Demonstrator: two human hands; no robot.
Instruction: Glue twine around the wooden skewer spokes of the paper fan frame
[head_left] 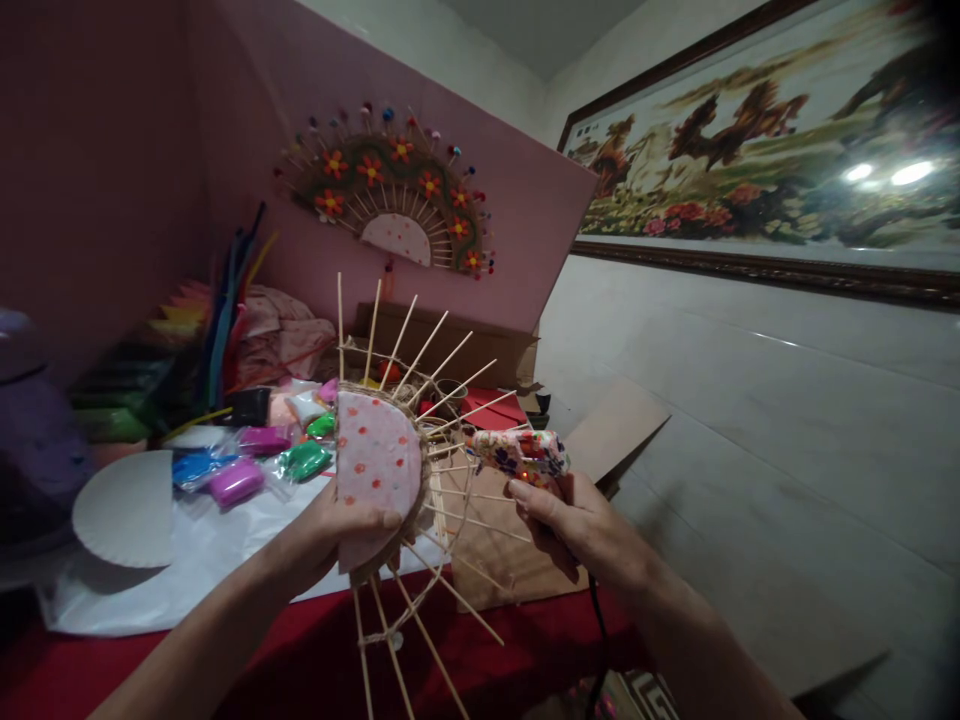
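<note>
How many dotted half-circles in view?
2: one dotted half-circle held in the left hand, a second half-circle in the fan on the pink board. Others may be hidden.

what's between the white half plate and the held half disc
In the head view, a blue packet, a purple packet and a green packet show between the half plate and the held half disc.

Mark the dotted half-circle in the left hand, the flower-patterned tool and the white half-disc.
Dotted half-circle (380,455): head view, middle of its dotted face.
Flower-patterned tool (516,455): head view, its patterned body.
White half-disc (129,510): head view, its flat face.
</note>
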